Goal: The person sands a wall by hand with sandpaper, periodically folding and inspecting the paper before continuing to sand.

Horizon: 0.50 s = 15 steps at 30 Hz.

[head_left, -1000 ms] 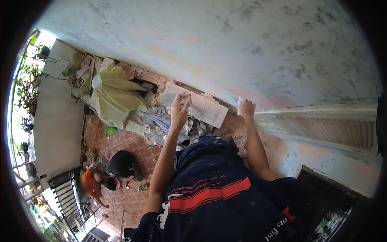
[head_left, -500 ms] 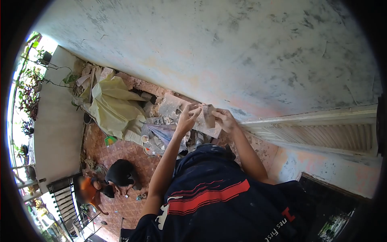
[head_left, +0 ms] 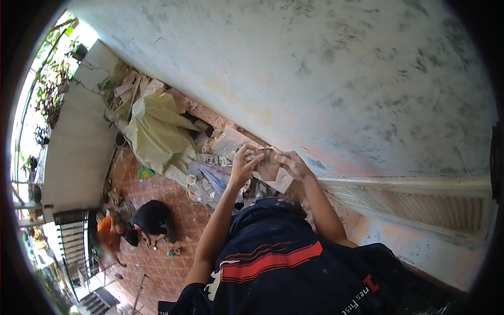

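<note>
A small brownish-grey sheet, perhaps sandpaper (head_left: 269, 166), hangs between my two hands in front of my chest. My left hand (head_left: 246, 164) pinches its left edge, with the fingers bent. My right hand (head_left: 293, 165) grips the upper right corner between thumb and fingers. The piece looks thin and dusty. Behind it lies a pale dusty board (head_left: 231, 142) by the foot of the wall. The patchy grey-white wall (head_left: 315, 79) rises beyond my hands, and neither hand touches it.
A yellowish sheet (head_left: 157, 128) covers a heap along the wall. Two people, one in orange (head_left: 107, 231) and one in black (head_left: 152, 218), crouch on the tiled floor (head_left: 184, 226) at lower left. A louvred panel (head_left: 425, 202) lies right. A white cup (head_left: 190, 179) stands near the rubble.
The view has rotated slightly. The sheet between my hands now shows more of its flat face and looks more spread out. Both hands still hold it.
</note>
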### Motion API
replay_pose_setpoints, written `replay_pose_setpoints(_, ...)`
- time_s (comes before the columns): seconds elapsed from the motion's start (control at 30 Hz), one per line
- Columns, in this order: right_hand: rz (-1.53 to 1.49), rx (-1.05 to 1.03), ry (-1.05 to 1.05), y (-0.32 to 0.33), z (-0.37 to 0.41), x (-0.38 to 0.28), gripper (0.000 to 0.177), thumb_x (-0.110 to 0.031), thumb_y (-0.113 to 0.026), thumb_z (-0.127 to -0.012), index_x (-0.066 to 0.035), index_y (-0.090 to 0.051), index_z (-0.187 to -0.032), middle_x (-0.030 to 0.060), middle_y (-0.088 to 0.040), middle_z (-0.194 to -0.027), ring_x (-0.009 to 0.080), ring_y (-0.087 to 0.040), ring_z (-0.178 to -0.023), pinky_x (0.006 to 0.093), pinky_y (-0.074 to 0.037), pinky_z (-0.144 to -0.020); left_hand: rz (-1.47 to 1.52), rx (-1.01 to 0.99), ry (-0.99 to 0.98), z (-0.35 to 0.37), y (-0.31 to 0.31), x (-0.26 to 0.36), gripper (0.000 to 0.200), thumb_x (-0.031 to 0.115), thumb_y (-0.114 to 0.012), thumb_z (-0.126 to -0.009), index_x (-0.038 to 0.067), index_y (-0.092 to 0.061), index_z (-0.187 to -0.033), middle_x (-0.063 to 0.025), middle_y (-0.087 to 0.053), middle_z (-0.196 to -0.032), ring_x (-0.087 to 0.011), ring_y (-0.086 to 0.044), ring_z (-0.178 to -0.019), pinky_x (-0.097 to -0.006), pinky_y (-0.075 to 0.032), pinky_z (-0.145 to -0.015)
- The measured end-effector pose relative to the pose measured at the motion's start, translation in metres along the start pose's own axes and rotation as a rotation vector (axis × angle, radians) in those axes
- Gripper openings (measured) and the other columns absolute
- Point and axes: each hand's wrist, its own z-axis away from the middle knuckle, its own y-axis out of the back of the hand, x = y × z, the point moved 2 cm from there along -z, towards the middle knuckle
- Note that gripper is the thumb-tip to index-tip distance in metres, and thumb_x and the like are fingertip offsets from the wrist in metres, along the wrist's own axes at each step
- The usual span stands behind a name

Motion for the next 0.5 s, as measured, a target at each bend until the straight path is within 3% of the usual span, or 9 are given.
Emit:
replay_pose_setpoints(0.03, -0.083, -0.056, 0.017, 0.000, -0.004, 0.006, 0.028, -0.019, -0.061, -0.097, 0.002, -0.066, -0.114, 0.0072, -0.066, -0.114, 0.0144, -0.062, -0.103, 0.0301, -0.050, -0.092, 0.004, 0.021, 0.006, 0.000, 0.002, 0.002, 0.017, 0.006, -0.071, -0.088, 0.004, -0.056, -0.097, -0.0012, -0.064, -0.089, -0.0075, -0.063, -0.086, -0.0221, -0.052, -0.069)
replay_pose_setpoints(0.17, 0.398, -0.178, 0.081, -0.002, -0.014, 0.011, 0.063, -0.033, -0.050, -0.102, 0.004, -0.030, -0.149, 0.0102, -0.044, -0.144, 0.0177, -0.046, -0.127, 0.0324, -0.034, -0.109, -0.058, -0.055, -0.042, 0.001, 0.005, 0.007, 0.018, 0.009, -0.074, -0.086, 0.004, -0.058, -0.096, -0.0012, -0.063, -0.087, -0.0090, -0.062, -0.084, -0.0249, -0.050, -0.072)
replay_pose_setpoints(0.23, 0.120, -0.245, -0.018, -0.031, -0.007, -0.023, 0.043, -0.038, -0.052, -0.101, -0.002, -0.065, -0.121, 0.0126, -0.062, -0.129, 0.0175, -0.051, -0.123, 0.0425, -0.011, -0.118, -0.127, -0.053, -0.062, 0.002, 0.006, 0.015, 0.018, 0.010, -0.073, -0.087, 0.003, -0.058, -0.094, -0.0012, -0.063, -0.086, -0.0077, -0.061, -0.084, -0.0252, -0.050, -0.070)
replay_pose_setpoints(0.27, 0.280, -0.197, 0.034, -0.030, -0.014, -0.019, 0.035, -0.031, -0.054, -0.101, -0.002, -0.069, -0.114, 0.0015, -0.071, -0.101, 0.0115, -0.060, -0.099, 0.0364, -0.031, -0.110, -0.150, -0.021, -0.087, 0.004, 0.006, 0.020, 0.017, 0.012, -0.072, -0.088, 0.003, -0.059, -0.094, -0.0019, -0.063, -0.086, -0.0073, -0.060, -0.082, -0.0258, -0.050, -0.070)
replay_pose_setpoints(0.3, 0.281, -0.207, 0.031, -0.034, -0.017, -0.025, 0.035, -0.031, -0.054, -0.101, -0.002, -0.069, -0.114, 0.0015, -0.071, -0.101, 0.0115, -0.060, -0.099, 0.0364, -0.031, -0.110, -0.149, -0.011, -0.087, 0.005, 0.009, 0.020, 0.017, 0.012, -0.072, -0.088, 0.003, -0.059, -0.094, -0.0019, -0.063, -0.086, -0.0073, -0.060, -0.082, -0.0258, -0.050, -0.070)
replay_pose_setpoints(0.37, 0.294, -0.224, 0.010, -0.046, -0.018, -0.044, 0.031, -0.020, -0.057, -0.100, 0.000, -0.065, -0.122, 0.0024, -0.067, -0.112, 0.0086, -0.058, -0.104, 0.0269, -0.044, -0.094, -0.209, 0.052, -0.067, 0.009, 0.016, 0.019, 0.017, 0.013, -0.070, -0.089, 0.003, -0.059, -0.097, -0.0024, -0.063, -0.087, -0.0068, -0.059, -0.078, -0.0240, -0.049, -0.065)
replay_pose_setpoints(0.4, 0.295, -0.233, 0.011, -0.053, -0.019, -0.049, 0.031, -0.020, -0.057, -0.100, 0.000, -0.065, -0.122, 0.0024, -0.067, -0.112, 0.0086, -0.058, -0.104, 0.0269, -0.044, -0.094, -0.211, 0.061, -0.070, 0.011, 0.016, 0.025, 0.017, 0.013, -0.070, -0.089, 0.003, -0.059, -0.097, -0.0024, -0.063, -0.087, -0.0068, -0.059, -0.078, -0.0240, -0.049, -0.065)
replay_pose_setpoints(0.47, 0.194, -0.143, 0.139, -0.064, -0.021, -0.058, 0.021, -0.016, -0.064, -0.095, 0.000, -0.073, -0.104, 0.0007, -0.070, -0.094, 0.0062, -0.060, -0.086, 0.0245, -0.050, -0.075, -0.036, 0.083, 0.076, 0.019, 0.016, 0.031, 0.018, 0.014, -0.068, -0.091, 0.004, -0.058, -0.102, -0.0026, -0.063, -0.089, -0.0060, -0.059, -0.076, -0.0211, -0.047, -0.060)
replay_pose_setpoints(0.5, 0.195, -0.149, 0.138, -0.066, -0.022, -0.058, 0.021, -0.016, -0.064, -0.095, 0.000, -0.073, -0.104, 0.0007, -0.070, -0.094, 0.0062, -0.060, -0.086, 0.0245, -0.050, -0.075, -0.036, 0.090, 0.074, 0.021, 0.016, 0.031, 0.018, 0.014, -0.068, -0.091, 0.004, -0.058, -0.102, -0.0026, -0.063, -0.089, -0.0060, -0.059, -0.076, -0.0211, -0.047, -0.060)
